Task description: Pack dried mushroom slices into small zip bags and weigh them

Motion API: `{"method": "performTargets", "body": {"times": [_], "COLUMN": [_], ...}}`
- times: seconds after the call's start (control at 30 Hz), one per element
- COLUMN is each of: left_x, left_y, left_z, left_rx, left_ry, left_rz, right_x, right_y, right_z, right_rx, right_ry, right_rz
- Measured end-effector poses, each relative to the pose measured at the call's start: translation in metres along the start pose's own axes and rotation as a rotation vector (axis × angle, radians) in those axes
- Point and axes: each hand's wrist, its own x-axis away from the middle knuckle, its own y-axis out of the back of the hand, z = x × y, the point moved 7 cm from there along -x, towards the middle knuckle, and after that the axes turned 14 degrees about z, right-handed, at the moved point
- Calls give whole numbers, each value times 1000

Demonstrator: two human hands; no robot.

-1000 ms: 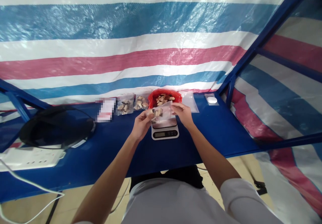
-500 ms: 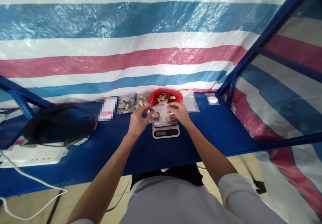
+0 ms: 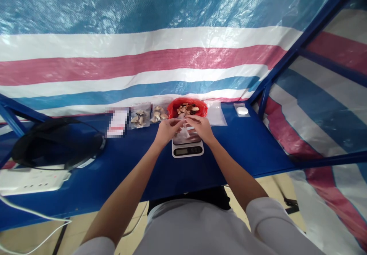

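Over a white kitchen scale (image 3: 187,150), my left hand (image 3: 169,132) and my right hand (image 3: 201,129) meet with fingertips nearly touching. Both pinch the upper part of a clear plastic bag (image 3: 184,133), which hangs down over the scale's plate. My fingers cover part of the bag, and its contents are hard to make out. Just behind my hands stands a red plastic bag (image 3: 204,109), open at the top, full of brown and cream dried pieces (image 3: 187,109) that look like sliced mushrooms.
Left of the red bag lie two filled clear bags (image 3: 140,118) and a blurred card (image 3: 117,123). To the right are flat plastic bags (image 3: 216,114) and a small packet with a white object (image 3: 242,111). A black ring-shaped thing (image 3: 99,142) and a white power strip (image 3: 34,180) occupy the left.
My left hand has moved right and the two hands have come together at the clear bag's upper part. The view has shifted slightly.
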Motion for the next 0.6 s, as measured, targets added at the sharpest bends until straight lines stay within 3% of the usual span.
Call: {"method": "performTargets", "body": {"times": [0.37, 0.6], "left_x": [-13, -17], "left_y": [2, -1], "left_z": [18, 29], "left_rx": [295, 462], "left_ry": [129, 179], "left_rz": [-10, -23], "right_x": [-4, -5], "right_y": [0, 0], "right_z": [-11, -3], "right_rx": [-9, 337], "right_ry": [-101, -111], "right_rz": [65, 131]}}
